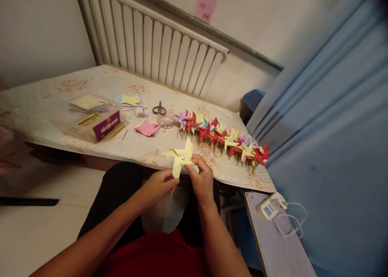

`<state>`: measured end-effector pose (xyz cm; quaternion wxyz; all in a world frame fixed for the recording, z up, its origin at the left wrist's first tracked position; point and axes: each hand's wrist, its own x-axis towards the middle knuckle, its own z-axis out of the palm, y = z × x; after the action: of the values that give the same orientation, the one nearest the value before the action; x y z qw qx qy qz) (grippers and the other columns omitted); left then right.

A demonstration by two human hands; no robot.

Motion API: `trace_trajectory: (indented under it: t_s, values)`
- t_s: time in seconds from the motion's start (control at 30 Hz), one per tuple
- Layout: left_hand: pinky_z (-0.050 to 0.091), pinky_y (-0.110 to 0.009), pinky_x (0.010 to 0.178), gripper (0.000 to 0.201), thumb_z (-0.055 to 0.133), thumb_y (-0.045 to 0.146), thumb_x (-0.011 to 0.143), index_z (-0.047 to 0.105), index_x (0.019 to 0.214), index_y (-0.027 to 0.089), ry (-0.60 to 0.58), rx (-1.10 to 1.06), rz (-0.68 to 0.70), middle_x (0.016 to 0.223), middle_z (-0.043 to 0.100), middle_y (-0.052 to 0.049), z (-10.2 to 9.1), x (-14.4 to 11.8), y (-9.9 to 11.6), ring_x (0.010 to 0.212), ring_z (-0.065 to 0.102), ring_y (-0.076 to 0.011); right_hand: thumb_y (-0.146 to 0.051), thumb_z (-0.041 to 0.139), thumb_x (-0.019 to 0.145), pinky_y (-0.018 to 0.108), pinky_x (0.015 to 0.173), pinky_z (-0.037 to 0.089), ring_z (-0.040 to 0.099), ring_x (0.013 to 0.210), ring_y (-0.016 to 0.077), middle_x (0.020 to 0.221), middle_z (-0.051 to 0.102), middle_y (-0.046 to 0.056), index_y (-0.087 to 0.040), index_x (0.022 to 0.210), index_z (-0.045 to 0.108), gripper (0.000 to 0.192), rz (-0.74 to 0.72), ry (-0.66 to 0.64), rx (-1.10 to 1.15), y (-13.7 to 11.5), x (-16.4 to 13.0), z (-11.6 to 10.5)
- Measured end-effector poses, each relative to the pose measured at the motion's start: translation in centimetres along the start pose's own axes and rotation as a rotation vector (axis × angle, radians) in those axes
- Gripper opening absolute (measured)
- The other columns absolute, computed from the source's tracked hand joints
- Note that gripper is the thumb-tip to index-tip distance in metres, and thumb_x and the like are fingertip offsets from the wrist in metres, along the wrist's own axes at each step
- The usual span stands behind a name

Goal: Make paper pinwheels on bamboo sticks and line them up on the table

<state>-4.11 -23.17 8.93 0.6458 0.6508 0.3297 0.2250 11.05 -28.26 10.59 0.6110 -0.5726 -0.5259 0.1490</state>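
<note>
A pale yellow paper pinwheel [182, 159] with a shiny pin at its centre is held up between my hands, just off the table's front edge. My left hand [160, 185] pinches its lower blade near the wooden stick [171, 195], which slants down below the fingers. At the right blade, the thumb and fingers of my right hand [202, 176] are closed on the paper. Beyond them, pink paper squares [147, 128] lie on the tablecloth. A long group of finished pinwheels [218, 136] in red, yellow, purple and blue spreads to the right.
On the flowered tablecloth [121, 147] are scissors [159, 108], a clear dish [166, 121], a small box [141, 112], stacked coloured paper [131, 100] and a plastic bag [81, 127] with sticks. A power strip [272, 206] rests on a side bench [279, 244]. Behind stands a radiator [157, 46].
</note>
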Motion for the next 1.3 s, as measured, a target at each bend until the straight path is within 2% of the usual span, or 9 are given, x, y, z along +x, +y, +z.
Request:
trace_trajectory:
  t_s: [0.43,0.5,0.6,0.67,0.77,0.87,1.0,1.13,1.3]
  values:
    - [0.031,-0.026,0.056,0.028,0.059,0.044,0.070,0.059,0.076,0.017,0.023,-0.005,-0.008,0.060,0.046,0.005,0.1,0.0,0.6,0.057,0.042,-0.0129,-0.026,0.066,0.081,0.033,0.094,0.047,0.063,0.100,0.0196,0.101,0.071,0.005,-0.020,0.082,0.069,0.007,0.096,0.088,0.000,0.3,-0.7,1.0]
    - [0.032,-0.026,0.056,0.029,0.060,0.045,0.070,0.059,0.075,0.017,0.026,-0.027,-0.018,0.060,0.046,0.005,0.1,0.0,0.7,0.057,0.042,-0.0129,-0.026,0.067,0.080,0.034,0.094,0.047,0.062,0.104,0.0202,0.108,0.070,0.006,-0.020,0.090,0.069,0.012,0.125,0.102,0.025,0.5,-1.0,1.0]
    - [0.032,-0.026,0.057,0.030,0.060,0.046,0.070,0.058,0.075,0.017,0.040,-0.063,-0.026,0.059,0.047,0.005,0.0,0.1,0.7,0.057,0.042,-0.0129,-0.027,0.068,0.079,0.033,0.091,0.050,0.063,0.103,0.0196,0.119,0.067,0.007,-0.020,0.110,0.066,0.032,0.197,0.151,0.077,0.6,-1.6,0.9]
    - [0.033,-0.026,0.057,0.030,0.060,0.047,0.070,0.056,0.073,0.018,0.070,-0.076,-0.027,0.060,0.049,0.004,0.0,0.2,0.6,0.057,0.043,-0.0130,-0.029,0.068,0.078,0.033,0.088,0.052,0.064,0.099,0.0193,0.116,0.068,0.009,-0.019,0.112,0.064,0.036,0.269,0.219,0.123,0.8,-2.2,0.9]
    - [0.035,-0.027,0.059,0.029,0.061,0.047,0.070,0.055,0.070,0.018,0.124,-0.072,-0.030,0.061,0.050,0.003,-0.1,0.3,0.3,0.059,0.045,-0.0134,-0.033,0.070,0.076,0.032,0.081,0.054,0.067,0.088,0.0192,0.097,0.072,0.008,-0.016,0.103,0.064,0.032,0.389,0.275,0.185,1.1,-3.5,1.2]
    - [0.035,-0.027,0.060,0.029,0.060,0.047,0.071,0.054,0.068,0.019,0.165,-0.075,-0.026,0.060,0.050,0.003,-0.1,0.4,0.0,0.059,0.045,-0.0135,-0.033,0.072,0.074,0.027,0.069,0.053,0.065,0.073,0.0162,0.078,0.069,0.002,-0.018,0.089,0.066,0.022,0.471,0.154,0.181,0.9,-5.0,1.9]
    - [0.034,-0.026,0.058,0.030,0.061,0.048,0.072,0.053,0.068,0.019,0.217,-0.118,-0.016,0.060,0.049,0.004,0.0,0.5,-0.3,0.058,0.043,-0.0126,-0.026,0.069,0.073,0.024,0.060,0.048,0.061,0.064,0.0136,0.071,0.068,-0.001,-0.020,0.081,0.066,0.011,0.519,-0.014,0.238,0.3,-6.2,2.9]
    - [0.034,-0.026,0.057,0.032,0.062,0.049,0.072,0.051,0.067,0.019,0.213,-0.138,-0.041,0.059,0.048,0.004,0.1,0.4,-0.3,0.057,0.043,-0.0123,-0.020,0.067,0.071,0.023,0.060,0.046,0.060,0.062,0.0125,0.070,0.068,-0.002,-0.019,0.079,0.067,0.007,0.559,-0.082,0.326,0.3,-6.4,3.5]
    - [0.034,-0.025,0.058,0.030,0.066,0.044,0.073,0.051,0.068,0.019,0.183,-0.181,-0.003,0.060,0.049,0.005,-0.1,0.4,-0.6,0.057,0.043,-0.0112,-0.021,0.065,0.072,0.022,0.057,0.042,0.057,0.057,0.0114,0.065,0.066,-0.003,-0.019,0.078,0.067,0.007,0.599,-0.096,0.322,0.5,-6.1,3.3]
